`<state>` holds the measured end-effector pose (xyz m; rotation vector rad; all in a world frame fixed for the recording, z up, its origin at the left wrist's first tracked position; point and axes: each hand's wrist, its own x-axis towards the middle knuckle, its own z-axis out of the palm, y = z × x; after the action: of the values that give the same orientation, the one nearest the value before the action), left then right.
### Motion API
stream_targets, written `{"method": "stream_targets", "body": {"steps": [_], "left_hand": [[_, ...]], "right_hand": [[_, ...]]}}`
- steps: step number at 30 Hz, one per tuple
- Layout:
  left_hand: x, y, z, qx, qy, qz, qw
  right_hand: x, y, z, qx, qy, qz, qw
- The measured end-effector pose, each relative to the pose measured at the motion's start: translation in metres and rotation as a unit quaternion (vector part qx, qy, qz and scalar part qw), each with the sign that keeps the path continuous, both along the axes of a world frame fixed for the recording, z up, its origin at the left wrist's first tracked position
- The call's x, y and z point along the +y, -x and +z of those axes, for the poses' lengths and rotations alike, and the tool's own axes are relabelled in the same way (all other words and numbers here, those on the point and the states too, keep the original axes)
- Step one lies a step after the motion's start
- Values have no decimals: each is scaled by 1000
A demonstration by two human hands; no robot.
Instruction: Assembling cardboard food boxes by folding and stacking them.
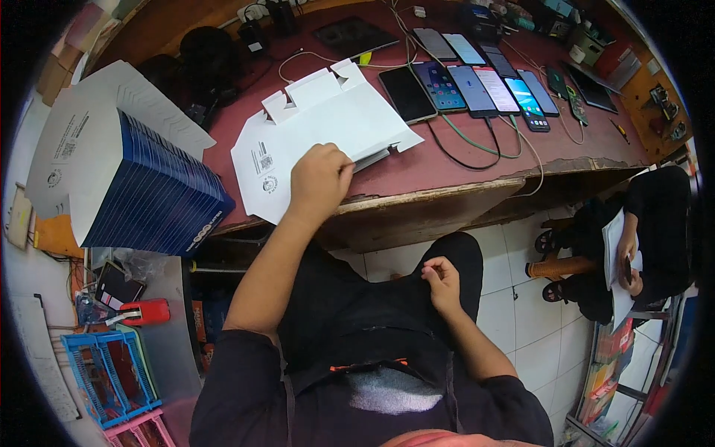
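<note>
A white die-cut cardboard box blank (pixel 328 119) lies on the dark red desk with its tabbed flaps raised along the far side. My left hand (pixel 322 179) rests over its near edge, fingers curled in and pressed together. What those fingers grip, if anything, is hidden. Beside the hand, a folded flap (pixel 372 158) stands slightly up from the blank. My right hand (pixel 445 283) hovers above my lap, away from the desk, with its fingers bent and pinched; I cannot make out anything in it. To the left stands a tall stack of blue-and-white folded boxes (pixel 160 186).
Several phones (pixel 477 89) with cables lie on the right of the worn red desk (pixel 581 149). A dark tablet (pixel 354 33) lies at the back. Blue plastic racks (pixel 108 372) and a red tool (pixel 145 311) sit lower left. Another person (pixel 633 246) sits at right holding papers.
</note>
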<state>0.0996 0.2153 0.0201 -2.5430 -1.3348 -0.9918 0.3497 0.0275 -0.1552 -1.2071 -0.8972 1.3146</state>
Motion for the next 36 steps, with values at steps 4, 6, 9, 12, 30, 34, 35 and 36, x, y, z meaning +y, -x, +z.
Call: {"method": "stream_targets", "body": {"steps": [4,6,9,12,30,34,35,36], "left_hand": [[7,20,12,-219,149,79,961],[7,35,22,-415,166,109,888],[0,39,43,-581,103,10,807],[-21,25,64,-592,151,-71,788],[-100,-18,80,-480,395,-183,762],[-95,-11,71,-391,379,-166,822],[-95,-9,71,-359,380,-145,840],[-96,-10,71,-362,378,-146,839]], "right_hand": [[14,8,9,-16,-46,43,998],[25,13,31,-16,-71,51,996],[47,16,65,-56,-171,54,982],[76,9,115,-131,-324,35,936],[141,24,277,-306,-502,185,788],[142,23,277,-379,-400,328,767],[140,23,279,-382,-399,330,766],[137,25,281,-381,-452,268,761]]}}
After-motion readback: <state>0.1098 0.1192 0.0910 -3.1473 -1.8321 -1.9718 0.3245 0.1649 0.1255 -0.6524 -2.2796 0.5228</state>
